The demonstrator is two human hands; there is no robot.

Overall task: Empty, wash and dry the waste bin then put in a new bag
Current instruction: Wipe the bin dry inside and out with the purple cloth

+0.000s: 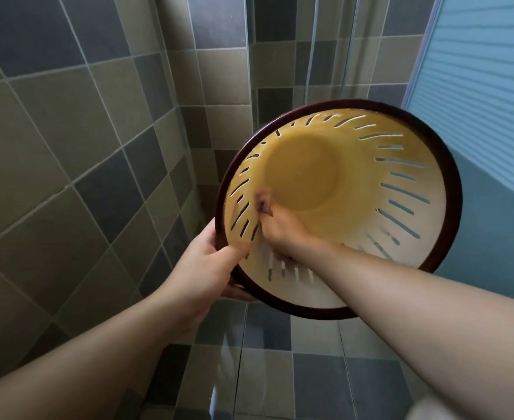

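I hold the waste bin [371, 183] tipped on its side over the tiled floor [265, 374], mouth toward me; my left hand [207, 268] grips its dark lower-left rim, thumb inside; my right hand [275, 227] is inside, fingers curled on something blurred; I judge I should scrub along the slots and turn the bin steadily.

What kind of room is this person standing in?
Most likely a bathroom or shower stall: grey and beige square wall tiles continue onto the floor, a thin hose-like line hangs in the corner, and a frosted blue ribbed door panel stands at right.
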